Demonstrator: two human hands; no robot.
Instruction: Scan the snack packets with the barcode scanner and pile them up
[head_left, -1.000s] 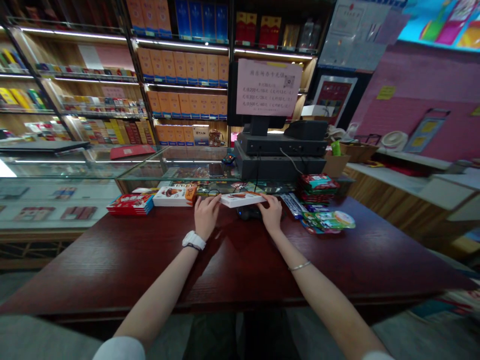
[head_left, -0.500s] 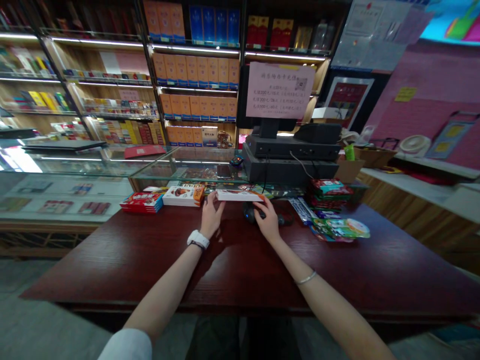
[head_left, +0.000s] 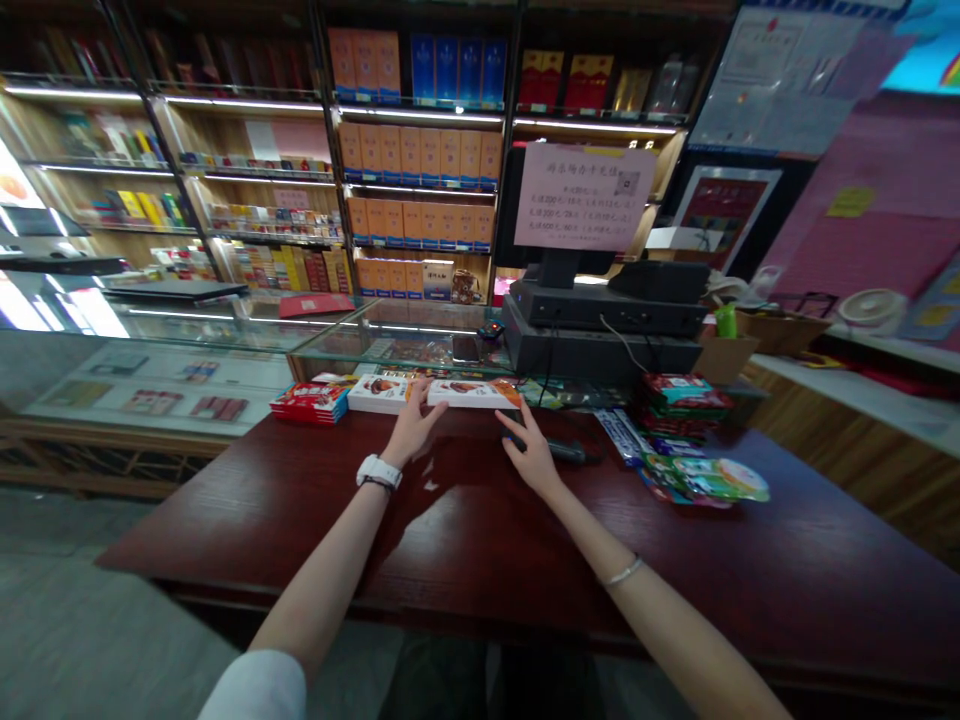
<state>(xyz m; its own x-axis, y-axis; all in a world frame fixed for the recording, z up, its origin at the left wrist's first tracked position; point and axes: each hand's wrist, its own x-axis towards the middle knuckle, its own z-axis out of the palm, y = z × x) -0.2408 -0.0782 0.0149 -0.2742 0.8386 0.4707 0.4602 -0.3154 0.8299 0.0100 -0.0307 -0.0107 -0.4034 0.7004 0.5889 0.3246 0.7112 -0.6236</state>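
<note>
The left hand (head_left: 407, 436), open, rests its fingertips on the left end of a white-and-orange carton (head_left: 472, 394) lying lengthwise across the far edge of the table (head_left: 225, 520). The right hand (head_left: 531, 457), open and empty, is just below the carton's right end, beside a black computer mouse (head_left: 562, 450).

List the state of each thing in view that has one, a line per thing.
left hand: open, fingertips touching box
box: closed, lying flat on counter
right hand: open, off box, beside dark device
dark device: lying on counter
phone: lying flat on glass case, screen dark
laptop: closed
</note>
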